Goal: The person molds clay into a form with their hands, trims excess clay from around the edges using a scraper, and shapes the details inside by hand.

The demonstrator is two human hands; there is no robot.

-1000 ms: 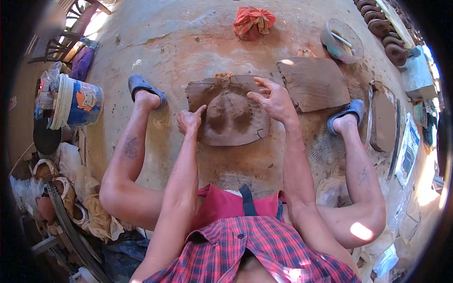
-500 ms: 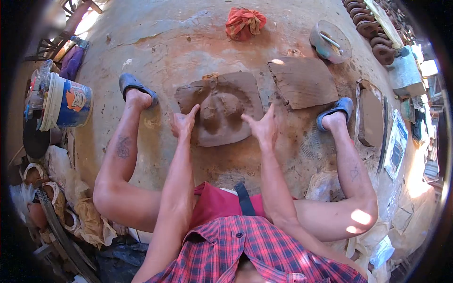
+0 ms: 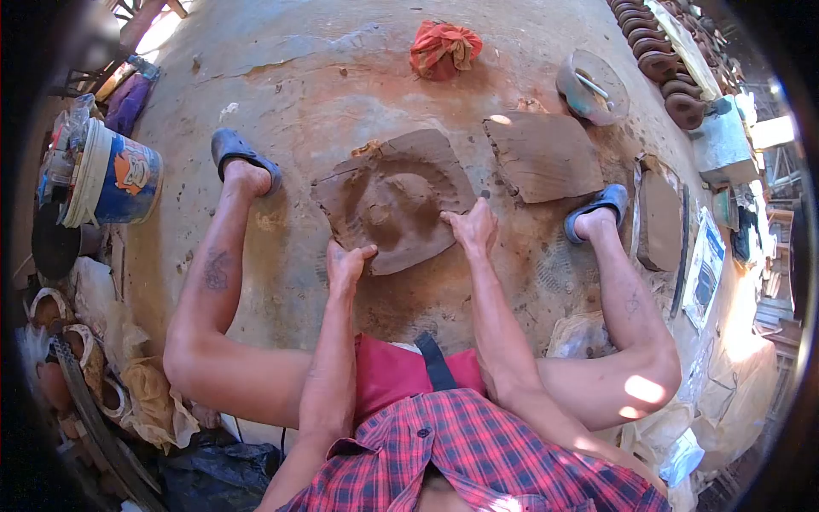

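Observation:
A brown clay slab (image 3: 418,239) with rounded raised lumps in its middle lies tilted on the floor between my feet. At its lower left edge is my left hand (image 3: 347,264), its thumb laid on the rim and its fingers curled by the edge. My right hand (image 3: 474,229) grips the right edge, thumb on top and fingers on the outer side. A second, flat clay slab (image 3: 546,158) lies to the right, apart from both hands.
A red cloth bundle (image 3: 444,51) sits beyond the slabs, with a round basin (image 3: 592,88) to its right. A bucket (image 3: 124,175) stands at the left. At the right are a clay block (image 3: 659,220) and stacked curved clay pieces (image 3: 653,55).
The lumpy slab has turned anticlockwise on the floor. My left hand has moved down along its edge, and my right hand has come down from above onto its right edge.

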